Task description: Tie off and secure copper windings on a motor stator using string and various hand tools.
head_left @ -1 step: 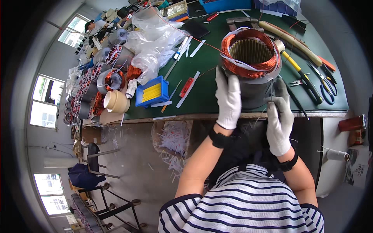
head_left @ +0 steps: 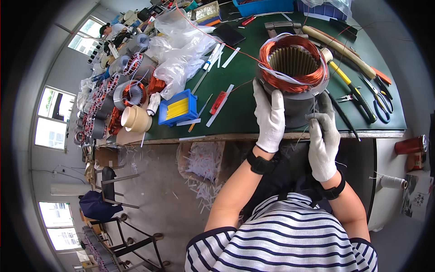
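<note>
An upright motor stator (head_left: 297, 106) has a grey metal shell and red-brown copper windings (head_left: 290, 85) around its top. White sleeving loops over the coils, and the slotted bore faces up. My left hand (head_left: 270, 119), in a white glove, rests against the shell's left side with its fingers stretched out. At the front right of the stator, my right hand (head_left: 324, 140), also gloved, has thumb and fingertips pinched together on a thin grey strand (head_left: 314, 105). That strand rises toward the rim; whether it is thread or a needle, I cannot tell.
Scissors (head_left: 378, 95), pliers (head_left: 346, 97) and a yellow-handled hammer (head_left: 346, 81) lie to the right on the green bench. On the left are a blue tray (head_left: 181, 108) of yellow strips, a red cutter (head_left: 218, 102) and plastic bags (head_left: 181, 50). A thread cone (head_left: 392, 182) stands lower right.
My left hand has shifted slightly right along the shell. The stator appears marginally further right. My right hand has moved slightly left and keeps its pinch.
</note>
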A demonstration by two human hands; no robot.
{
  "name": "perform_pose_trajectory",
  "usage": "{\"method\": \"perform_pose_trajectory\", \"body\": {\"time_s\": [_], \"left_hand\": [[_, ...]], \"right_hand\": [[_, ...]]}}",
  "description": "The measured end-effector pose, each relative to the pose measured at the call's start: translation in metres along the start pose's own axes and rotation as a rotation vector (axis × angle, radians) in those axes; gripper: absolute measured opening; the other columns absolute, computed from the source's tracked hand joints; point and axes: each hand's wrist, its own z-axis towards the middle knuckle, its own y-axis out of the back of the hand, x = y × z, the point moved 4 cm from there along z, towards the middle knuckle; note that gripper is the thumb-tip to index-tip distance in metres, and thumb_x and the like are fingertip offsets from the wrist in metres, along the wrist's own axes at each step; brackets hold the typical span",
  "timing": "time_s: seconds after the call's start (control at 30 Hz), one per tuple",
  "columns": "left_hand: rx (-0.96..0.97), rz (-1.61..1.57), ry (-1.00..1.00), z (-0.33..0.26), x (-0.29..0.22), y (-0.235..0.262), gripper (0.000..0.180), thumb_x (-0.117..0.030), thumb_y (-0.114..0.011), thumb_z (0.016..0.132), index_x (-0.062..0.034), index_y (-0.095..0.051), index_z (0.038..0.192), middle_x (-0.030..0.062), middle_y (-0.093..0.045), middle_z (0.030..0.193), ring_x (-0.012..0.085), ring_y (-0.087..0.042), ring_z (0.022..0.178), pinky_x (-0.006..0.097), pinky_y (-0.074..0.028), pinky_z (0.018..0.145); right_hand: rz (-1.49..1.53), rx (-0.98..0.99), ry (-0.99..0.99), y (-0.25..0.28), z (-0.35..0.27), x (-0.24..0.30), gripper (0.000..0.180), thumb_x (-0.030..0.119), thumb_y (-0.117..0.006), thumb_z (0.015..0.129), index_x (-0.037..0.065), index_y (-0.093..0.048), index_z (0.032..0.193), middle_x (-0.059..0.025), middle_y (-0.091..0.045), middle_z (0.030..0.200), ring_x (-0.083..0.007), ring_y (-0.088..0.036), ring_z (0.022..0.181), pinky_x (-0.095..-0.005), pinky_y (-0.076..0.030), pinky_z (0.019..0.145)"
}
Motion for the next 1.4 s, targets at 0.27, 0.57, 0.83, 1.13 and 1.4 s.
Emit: {"method": "perform_pose_trajectory", "body": {"time_s": [0.27, 0.57, 0.83, 1.13, 1.4], "left_hand": [[0.085, 0.035, -0.046, -0.031, -0.010, -0.009, 0.085, -0.039, -0.057, 0.089, 0.0080, -0.010, 0.142, 0.0370, -0.019, 0.142, 0.0497, -0.035, 0.126, 0.042, -0.036, 0.103], [0.082, 0.060, -0.173, -0.065, -0.020, -0.023, 0.085, -0.034, -0.059, 0.089, 0.0033, -0.007, 0.145, 0.0367, -0.009, 0.145, 0.0507, -0.034, 0.127, 0.043, -0.039, 0.100], [0.044, 0.105, -0.040, -0.048, -0.015, -0.020, 0.079, -0.033, -0.054, 0.092, 0.0068, -0.009, 0.143, 0.0343, -0.011, 0.147, 0.0477, -0.022, 0.135, 0.044, -0.023, 0.110], [0.207, -0.423, 0.206, 0.028, 0.020, -0.004, 0.064, -0.048, -0.032, 0.098, 0.0001, -0.030, 0.141, 0.0184, -0.038, 0.142, 0.0259, -0.039, 0.129, 0.035, -0.027, 0.108], [0.360, -0.749, 0.266, 0.134, -0.019, 0.006, 0.054, -0.045, -0.038, 0.098, -0.0048, -0.044, 0.134, 0.0120, -0.044, 0.138, 0.0228, -0.043, 0.126, 0.032, -0.032, 0.105]], "right_hand": [[0.363, 0.039, -0.116, 0.009, 0.033, -0.029, 0.017, 0.012, -0.048, 0.092, -0.002, -0.057, 0.092, -0.0237, -0.032, 0.145, -0.0287, -0.033, 0.134, -0.0362, -0.025, 0.108], [0.535, 0.102, -0.112, 0.017, 0.074, -0.059, 0.021, 0.017, -0.053, 0.094, -0.002, -0.058, 0.100, -0.0055, -0.061, 0.094, -0.0112, -0.054, 0.088, -0.0237, -0.041, 0.085], [0.416, 0.127, -0.124, 0.022, 0.052, -0.043, 0.021, 0.021, -0.053, 0.092, 0.000, -0.057, 0.091, -0.0032, -0.056, 0.093, -0.0102, -0.046, 0.086, -0.0245, -0.035, 0.080], [-0.552, 0.171, -0.062, 0.083, 0.020, -0.109, 0.012, 0.009, -0.057, 0.083, -0.002, -0.059, 0.089, -0.0164, -0.060, 0.097, -0.0369, -0.058, 0.087, -0.0401, -0.047, 0.076], [-0.505, 0.176, -0.135, 0.091, 0.022, -0.116, 0.014, 0.013, -0.057, 0.083, 0.000, -0.059, 0.087, -0.0159, -0.060, 0.101, -0.0366, -0.057, 0.091, -0.0404, -0.046, 0.078]]}}
